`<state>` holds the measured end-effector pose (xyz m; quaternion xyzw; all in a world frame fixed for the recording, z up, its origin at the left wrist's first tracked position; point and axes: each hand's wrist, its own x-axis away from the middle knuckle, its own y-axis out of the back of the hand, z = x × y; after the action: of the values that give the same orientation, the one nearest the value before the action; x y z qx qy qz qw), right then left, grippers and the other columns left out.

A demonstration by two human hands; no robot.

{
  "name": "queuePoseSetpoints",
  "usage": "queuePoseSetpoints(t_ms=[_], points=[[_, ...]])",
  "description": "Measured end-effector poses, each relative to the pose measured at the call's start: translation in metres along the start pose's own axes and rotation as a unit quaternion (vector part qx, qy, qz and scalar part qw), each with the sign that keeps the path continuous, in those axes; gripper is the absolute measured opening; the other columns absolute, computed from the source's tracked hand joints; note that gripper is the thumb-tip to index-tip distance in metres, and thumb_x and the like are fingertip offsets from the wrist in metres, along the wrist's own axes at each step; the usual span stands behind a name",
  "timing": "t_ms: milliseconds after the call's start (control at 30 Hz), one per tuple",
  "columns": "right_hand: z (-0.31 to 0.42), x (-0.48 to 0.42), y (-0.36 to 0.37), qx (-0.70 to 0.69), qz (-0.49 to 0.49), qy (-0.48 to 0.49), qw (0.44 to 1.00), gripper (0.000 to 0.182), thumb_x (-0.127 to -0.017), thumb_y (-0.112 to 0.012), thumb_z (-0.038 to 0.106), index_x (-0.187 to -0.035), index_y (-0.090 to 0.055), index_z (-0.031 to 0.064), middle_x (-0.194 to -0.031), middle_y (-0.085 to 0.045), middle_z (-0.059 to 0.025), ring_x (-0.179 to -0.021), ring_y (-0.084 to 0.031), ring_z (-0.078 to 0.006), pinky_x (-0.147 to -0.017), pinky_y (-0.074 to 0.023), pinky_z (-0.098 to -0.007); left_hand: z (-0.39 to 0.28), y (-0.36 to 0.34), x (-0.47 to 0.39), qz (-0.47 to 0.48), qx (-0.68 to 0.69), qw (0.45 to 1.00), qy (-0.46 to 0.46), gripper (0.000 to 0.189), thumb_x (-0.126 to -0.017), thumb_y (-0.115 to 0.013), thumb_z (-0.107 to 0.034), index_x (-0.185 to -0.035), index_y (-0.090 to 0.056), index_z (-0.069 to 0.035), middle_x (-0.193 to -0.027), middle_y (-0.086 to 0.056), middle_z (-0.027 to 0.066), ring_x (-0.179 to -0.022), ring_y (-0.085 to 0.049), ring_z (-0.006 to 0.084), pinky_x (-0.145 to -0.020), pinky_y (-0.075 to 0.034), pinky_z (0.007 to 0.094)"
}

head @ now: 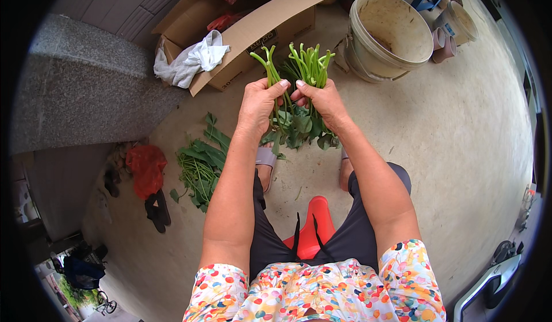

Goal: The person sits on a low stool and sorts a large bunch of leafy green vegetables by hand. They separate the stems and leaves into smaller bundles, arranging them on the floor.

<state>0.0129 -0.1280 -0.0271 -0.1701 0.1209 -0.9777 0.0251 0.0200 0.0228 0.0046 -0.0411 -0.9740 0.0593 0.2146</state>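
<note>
My left hand (262,102) grips a few green leaf stems (271,63), their cut ends pointing up. Close beside it, my right hand (323,99) is closed around a thicker bunch of leafy green stems (309,65). Broad dark leaves (302,125) hang below both hands, above the floor between my feet. The two thumbs almost meet, nails up. A loose heap of stems and leaves (199,166) lies on the floor to the left of my left forearm. More green stalks show behind the bunches, partly hidden.
An open cardboard box (258,33) with a grey-white cloth (185,65) over its edge stands ahead. Right of it are a large dirty bucket (388,33) and a smaller bucket (457,22). A red plastic bag (146,168) and dark slippers (157,212) lie left. A red stool (317,222) is beneath me.
</note>
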Motion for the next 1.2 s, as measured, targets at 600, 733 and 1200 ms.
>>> queuePoseSetpoints(t_ms=[600,733,1200], points=[[0.008,0.011,-0.007,-0.082,0.066,-0.041,0.994,0.02,-0.084,-0.057,0.02,-0.088,-0.059,0.0004,-0.071,-0.059,-0.0046,-0.056,-0.053,-0.0116,-0.048,-0.0421,-0.0245,-0.005,-0.006,0.004,0.019,0.006,1.0,0.008,0.009,-0.079,-0.061,-0.007,-0.08,-0.061,0.002,-0.062,-0.057,0.0039,-0.046,-0.047,0.0075,-0.042,-0.036,0.0193],[0.008,0.012,-0.009,-0.117,0.045,-0.041,0.991,0.021,-0.084,-0.057,0.021,-0.09,-0.059,0.0011,-0.071,-0.06,-0.0046,-0.057,-0.054,-0.011,-0.049,-0.0422,-0.0235,-0.004,-0.008,0.004,0.026,0.009,1.0,0.004,0.01,-0.079,-0.062,-0.008,-0.08,-0.061,0.002,-0.062,-0.057,0.0037,-0.046,-0.047,0.0071,-0.041,-0.035,0.0183],[0.012,0.003,0.014,-0.112,0.004,0.019,0.993,0.011,-0.078,-0.062,0.009,-0.078,-0.052,0.0043,-0.056,-0.044,0.0015,-0.048,-0.042,-0.0093,-0.047,-0.0358,-0.0232,-0.009,0.0,0.003,-0.046,0.044,0.998,-0.012,0.022,-0.084,-0.058,-0.022,-0.082,-0.058,0.0,-0.059,-0.049,0.0005,-0.042,-0.041,0.0076,-0.04,-0.035,0.0204]])
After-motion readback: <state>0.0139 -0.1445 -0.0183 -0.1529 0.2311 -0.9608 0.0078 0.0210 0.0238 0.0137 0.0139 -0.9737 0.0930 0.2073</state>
